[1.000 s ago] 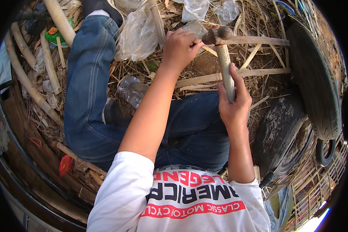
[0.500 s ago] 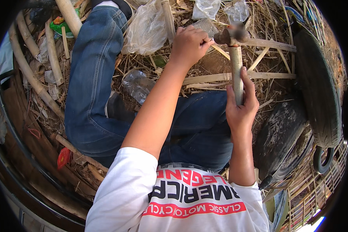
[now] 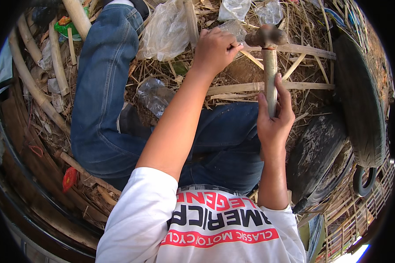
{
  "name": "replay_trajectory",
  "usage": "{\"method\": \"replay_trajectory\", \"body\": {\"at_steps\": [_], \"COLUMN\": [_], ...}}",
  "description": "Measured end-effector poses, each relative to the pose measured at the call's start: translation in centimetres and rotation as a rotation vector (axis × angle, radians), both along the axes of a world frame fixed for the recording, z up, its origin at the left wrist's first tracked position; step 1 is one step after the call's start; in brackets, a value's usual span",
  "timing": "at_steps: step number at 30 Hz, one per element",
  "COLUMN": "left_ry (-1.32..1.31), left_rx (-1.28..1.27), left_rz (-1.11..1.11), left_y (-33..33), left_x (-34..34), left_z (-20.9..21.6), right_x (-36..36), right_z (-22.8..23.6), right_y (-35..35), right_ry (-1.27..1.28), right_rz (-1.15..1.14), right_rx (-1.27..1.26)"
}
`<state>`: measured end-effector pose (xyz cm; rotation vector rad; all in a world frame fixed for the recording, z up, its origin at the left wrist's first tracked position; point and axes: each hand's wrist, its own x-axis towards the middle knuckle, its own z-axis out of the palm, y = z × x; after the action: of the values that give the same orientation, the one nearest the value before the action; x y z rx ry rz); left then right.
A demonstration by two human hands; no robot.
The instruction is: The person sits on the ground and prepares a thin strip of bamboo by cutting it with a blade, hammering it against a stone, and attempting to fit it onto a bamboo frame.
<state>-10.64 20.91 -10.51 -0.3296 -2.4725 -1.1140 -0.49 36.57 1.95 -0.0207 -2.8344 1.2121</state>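
My right hand (image 3: 274, 120) grips the pale handle of a hammer (image 3: 270, 72), thumb and index finger lying along it. The hammer's rusty metal head is at the far end, beside my left hand, and part of it looks blurred. My left hand (image 3: 215, 50) is closed with fingers pinched together, just left of the hammer head and apart from it. Whatever it may hold is hidden. Light split bamboo strips (image 3: 303, 85) lie under and around the hammer, one passing behind its head.
Old black tyres (image 3: 360, 101) stand at the right, by a bamboo lattice (image 3: 355, 219). Clear plastic bags (image 3: 164, 33) lie on straw-covered ground. Bamboo poles (image 3: 35, 92) lie at the left, near a red wrapper (image 3: 70, 179). My bent legs in jeans (image 3: 105, 87) frame the work spot.
The hammer head has moved slightly up and to the right, a little farther from my left hand. My left hand has stayed nearly still.
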Motion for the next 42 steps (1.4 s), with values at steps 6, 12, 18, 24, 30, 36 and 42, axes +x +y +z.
{"method": "replay_trajectory", "body": {"at_steps": [6,12,18,24,30,36,42], "left_ry": [0.019,0.034,0.016,0.047,0.037,0.039,-0.067], "left_rx": [0.018,0.005,-0.010,0.000,0.006,-0.020,-0.111], "left_rz": [0.001,0.010,0.015,0.031,0.010,0.012,-0.067], "left_y": [-0.1,-0.4,-0.2,0.0,-0.1,-0.3,-0.5], "left_x": [-0.1,0.0,0.2,-0.1,-0.1,-0.2,0.1], "left_z": [-0.1,-0.6,-0.4,-0.8,-0.4,-0.4,0.5], "right_x": [0.1,-0.6,-0.2,0.1,0.0,0.0,0.5], "right_z": [0.2,0.5,0.2,0.1,0.2,1.3,1.0], "right_y": [0.0,-0.2,0.0,-0.1,-0.1,-0.5,0.8], "right_ry": [-0.071,-0.084,-0.038,-0.001,0.006,-0.084,-0.190], "right_rz": [-0.032,0.056,0.037,-0.006,0.033,-0.013,-0.122], "right_rx": [-0.037,0.066,0.028,-0.033,0.035,-0.034,-0.143]}}
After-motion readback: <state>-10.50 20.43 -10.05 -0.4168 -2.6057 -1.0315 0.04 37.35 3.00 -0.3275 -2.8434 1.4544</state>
